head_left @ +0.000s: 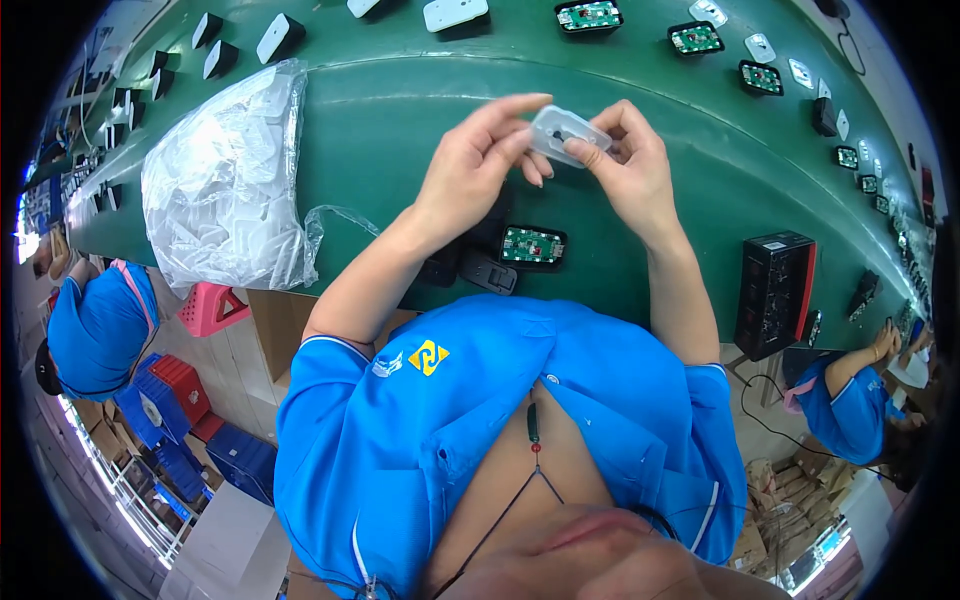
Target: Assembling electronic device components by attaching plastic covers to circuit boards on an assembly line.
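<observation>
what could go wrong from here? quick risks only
- The right hand pinches the translucent plastic cover between thumb and fingers; if that grip slips, it might drop.
- The green circuit board sits exposed near the person's blue shirt; fabric could brush it.
- The clear bag has a loose strip near the left forearm, which might snag.

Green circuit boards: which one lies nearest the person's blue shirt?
The circuit board between the forearms; the others lie farther off, beyond or right of the right hand.
</observation>
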### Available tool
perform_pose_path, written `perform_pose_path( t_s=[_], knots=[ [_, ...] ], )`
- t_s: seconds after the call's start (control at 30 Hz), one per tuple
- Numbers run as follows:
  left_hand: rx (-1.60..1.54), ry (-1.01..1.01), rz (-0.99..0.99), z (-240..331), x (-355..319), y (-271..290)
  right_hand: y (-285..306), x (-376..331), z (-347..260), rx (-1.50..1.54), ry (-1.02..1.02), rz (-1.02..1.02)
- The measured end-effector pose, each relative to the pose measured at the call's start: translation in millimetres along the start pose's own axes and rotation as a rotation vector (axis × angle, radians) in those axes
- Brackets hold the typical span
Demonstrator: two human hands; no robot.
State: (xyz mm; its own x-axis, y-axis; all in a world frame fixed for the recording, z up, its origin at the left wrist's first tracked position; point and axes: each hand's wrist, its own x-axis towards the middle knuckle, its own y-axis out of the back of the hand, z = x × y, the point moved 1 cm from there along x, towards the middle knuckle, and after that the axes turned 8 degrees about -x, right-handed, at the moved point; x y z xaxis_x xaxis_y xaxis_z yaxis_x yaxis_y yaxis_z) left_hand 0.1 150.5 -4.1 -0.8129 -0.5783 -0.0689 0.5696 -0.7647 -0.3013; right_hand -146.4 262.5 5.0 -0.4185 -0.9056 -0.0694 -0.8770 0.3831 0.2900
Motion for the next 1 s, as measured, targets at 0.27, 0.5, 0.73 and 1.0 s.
perform_pose_path(
  t_s=[0.27,0.5,0.73,1.0],
  knots=[
    [0.441,0.086,0.086,-1,40,39,28,82,18,-0.744,0.536,0.422],
    [1.115,-0.267,0.098,-15,52,25,28,136,24,-0.869,0.74,0.4],
    [1.261,-0.452,0.146,-20,29,19,43,89,20,-0.583,0.186,0.16],
    [1.186,-0.627,-0.109,-22,24,31,52,3,17,-1.022,0.206,0.152]
  ],
)
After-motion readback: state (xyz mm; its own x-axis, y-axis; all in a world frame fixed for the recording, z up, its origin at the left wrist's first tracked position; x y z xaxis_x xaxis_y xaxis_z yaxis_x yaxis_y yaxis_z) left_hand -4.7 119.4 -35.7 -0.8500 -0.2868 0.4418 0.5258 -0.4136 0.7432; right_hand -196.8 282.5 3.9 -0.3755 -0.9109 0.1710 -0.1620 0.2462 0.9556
